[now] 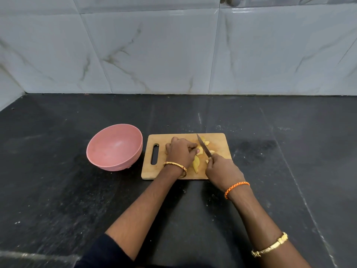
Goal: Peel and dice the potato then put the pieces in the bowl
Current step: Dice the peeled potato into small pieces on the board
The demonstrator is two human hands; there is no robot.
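Steel knife (203, 146) gripped by right hand (222, 171) points away-left; left hand (180, 151) fingers curl on potato (201, 150)

No readable text, labels, brands, numbers or signs anywhere in view.

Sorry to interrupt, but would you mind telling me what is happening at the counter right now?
A person is cutting up a potato on a wooden cutting board. The right hand grips a knife, its blade angled down among the yellow potato pieces. The left hand is curled over the part being cut, holding it steady. The pink bowl stands to the left of the board and looks empty; no pieces have gone in yet.
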